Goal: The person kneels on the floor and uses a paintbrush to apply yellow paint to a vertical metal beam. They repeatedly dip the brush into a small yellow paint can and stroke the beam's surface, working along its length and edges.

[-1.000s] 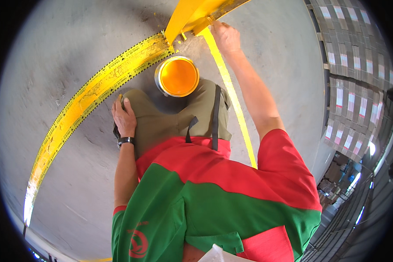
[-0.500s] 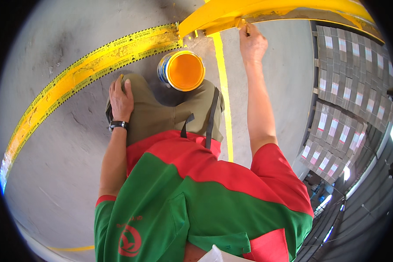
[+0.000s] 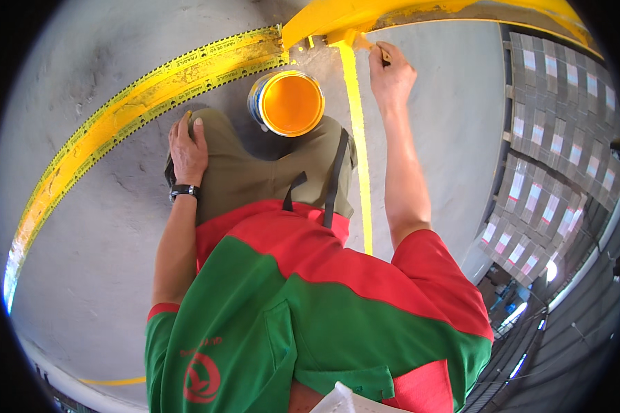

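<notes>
A: What's out by that right hand (image 3: 393, 77)?

B: The yellow beam (image 3: 372, 14), curving past just beyond the fingertips. The paint can (image 3: 255, 104) stands on the floor (image 3: 455, 124) in front of the knees (image 3: 217, 127), to the left of that hand and well apart from it. And the brush (image 3: 364, 43) sits in those right fingers, its head poking out leftward to the beam's lower edge.

A: Touching it?

B: Seems to meet the edge, but I couldn't swear to it from here.

A: And the fingers?

B: The right ones are curled in, pinching the handle (image 3: 386, 58). The left hand (image 3: 188, 148) rests loosely by the left knee, thumb a little away from the fingers. There's a yellowish spot at one fingertip; what it is, I can't tell.

A: How does it all look?

B: The beam's bright yellow, with dull brownish stretches along it. The can's upright, blue and white outside, with orange-yellow paint (image 3: 293, 104) inside a yellow-coated rim. The brush has a yellow-smeared head, its handle partly hidden by the grip.
</notes>
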`<action>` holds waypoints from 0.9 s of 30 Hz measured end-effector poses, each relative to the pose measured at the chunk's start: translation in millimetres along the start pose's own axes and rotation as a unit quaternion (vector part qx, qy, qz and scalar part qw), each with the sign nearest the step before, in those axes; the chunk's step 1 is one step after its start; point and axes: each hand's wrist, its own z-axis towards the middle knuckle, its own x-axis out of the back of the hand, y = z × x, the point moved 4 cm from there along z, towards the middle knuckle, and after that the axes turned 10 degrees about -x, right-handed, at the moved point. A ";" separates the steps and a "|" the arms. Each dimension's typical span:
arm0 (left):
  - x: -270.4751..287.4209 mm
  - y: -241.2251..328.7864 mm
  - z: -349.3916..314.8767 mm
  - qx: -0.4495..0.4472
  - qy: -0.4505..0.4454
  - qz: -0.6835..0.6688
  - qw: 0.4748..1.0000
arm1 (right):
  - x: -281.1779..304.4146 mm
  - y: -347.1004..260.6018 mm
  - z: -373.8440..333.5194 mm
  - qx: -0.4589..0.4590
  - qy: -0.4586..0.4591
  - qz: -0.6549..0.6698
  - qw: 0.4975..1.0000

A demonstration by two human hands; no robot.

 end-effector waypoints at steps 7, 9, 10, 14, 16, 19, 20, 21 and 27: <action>-1.8 1.6 4.1 -0.017 -0.001 0.004 1.000 | 19.5 -32.6 -84.5 -0.139 -0.166 0.081 0.973; -3.0 1.5 2.2 -0.031 -0.001 0.009 0.999 | -4.5 -30.3 -99.1 -0.104 -0.223 0.066 0.967; -3.6 0.7 2.5 -0.030 0.001 0.010 1.000 | -22.1 -27.2 -103.6 -0.084 -0.230 0.042 0.969; -2.1 -0.2 -2.5 -0.015 0.007 0.019 1.000 | -99.2 -11.9 -125.0 -0.011 -0.277 -0.041 0.960; -1.4 0.4 -3.0 -0.013 0.005 0.021 1.000 | -122.2 -6.3 -130.3 -0.006 -0.291 -0.075 0.954; -1.3 0.9 -2.0 -0.011 0.003 0.024 1.000 | -121.1 -7.7 -127.7 -0.010 -0.282 -0.057 0.958; -1.5 1.0 -1.0 -0.013 0.007 0.026 1.000 | -111.6 -8.5 -125.1 -0.025 -0.280 -0.032 0.959; -1.8 1.0 -1.3 -0.015 0.009 0.027 0.999 | -100.4 -8.4 -122.8 -0.053 -0.285 -0.019 0.957; -3.9 -0.4 -3.0 -0.017 0.010 0.023 1.000 | -17.0 4.4 -121.2 -0.121 -0.244 0.118 0.955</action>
